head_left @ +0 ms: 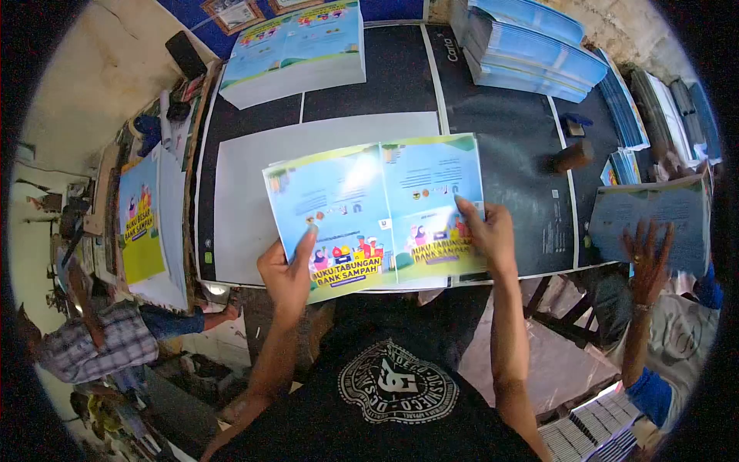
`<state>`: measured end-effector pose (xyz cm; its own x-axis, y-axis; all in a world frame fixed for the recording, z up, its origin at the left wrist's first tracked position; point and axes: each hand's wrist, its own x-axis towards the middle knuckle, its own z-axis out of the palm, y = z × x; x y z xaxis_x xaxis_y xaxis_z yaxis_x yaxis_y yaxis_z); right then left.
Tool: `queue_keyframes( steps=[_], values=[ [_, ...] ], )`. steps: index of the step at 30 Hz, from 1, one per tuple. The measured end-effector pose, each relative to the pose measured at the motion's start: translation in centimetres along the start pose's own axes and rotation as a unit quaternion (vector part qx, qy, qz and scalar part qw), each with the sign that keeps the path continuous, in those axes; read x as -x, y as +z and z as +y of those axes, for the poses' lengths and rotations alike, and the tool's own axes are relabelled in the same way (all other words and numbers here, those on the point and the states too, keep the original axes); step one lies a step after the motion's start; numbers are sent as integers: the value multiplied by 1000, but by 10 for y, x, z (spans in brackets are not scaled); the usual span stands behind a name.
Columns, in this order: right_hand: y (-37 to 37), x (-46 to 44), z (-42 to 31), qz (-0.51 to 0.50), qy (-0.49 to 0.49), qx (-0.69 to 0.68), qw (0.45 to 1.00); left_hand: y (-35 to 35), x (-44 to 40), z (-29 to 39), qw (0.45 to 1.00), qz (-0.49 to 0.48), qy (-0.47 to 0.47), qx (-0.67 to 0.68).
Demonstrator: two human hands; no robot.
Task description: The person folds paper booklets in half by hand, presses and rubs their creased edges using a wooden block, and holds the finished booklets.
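A glossy printed cover sheet (pixel 346 200), blue and yellow with cartoon figures and the words "Buku Tabungan Bank Sampah", is held up between my hands. My left hand (pixel 289 273) grips its lower left edge, thumb on top. At the right side, my right hand (pixel 489 235) pinches it with the thumb on the printed face; the fingers beneath are hidden. More than one layer shows along the edges, but I cannot tell how many sheets there are. Below it, a large white sheet (pixel 246 192) lies on the black table top (pixel 500 138).
A thick stack of printed sheets (pixel 296 58) stands at the back, with folded blue stacks (pixel 531 46) at the back right. A wooden block (pixel 570 156) lies on the right. "Buku Besar" sheets (pixel 142 219) stand left. A co-worker's hand (pixel 647 254) touches a printed sheet at right.
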<state>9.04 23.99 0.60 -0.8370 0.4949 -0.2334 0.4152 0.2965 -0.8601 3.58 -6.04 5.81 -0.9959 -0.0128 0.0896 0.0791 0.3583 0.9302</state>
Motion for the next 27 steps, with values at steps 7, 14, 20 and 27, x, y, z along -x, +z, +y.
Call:
queue_keyframes(
  steps=[7,14,20,27],
  values=[
    [7,10,3,46,-44,-212,975,-6,-17,10,991,-27,-75,103],
    [-10,45,-30,60,-60,-161,983,1,-21,11,996,-64,-52,33],
    [10,54,-50,270,-185,-195,925,28,6,38,985,113,120,47],
    [-31,57,-36,85,-47,-179,979,3,-17,52,996,-30,-42,78]
  ],
)
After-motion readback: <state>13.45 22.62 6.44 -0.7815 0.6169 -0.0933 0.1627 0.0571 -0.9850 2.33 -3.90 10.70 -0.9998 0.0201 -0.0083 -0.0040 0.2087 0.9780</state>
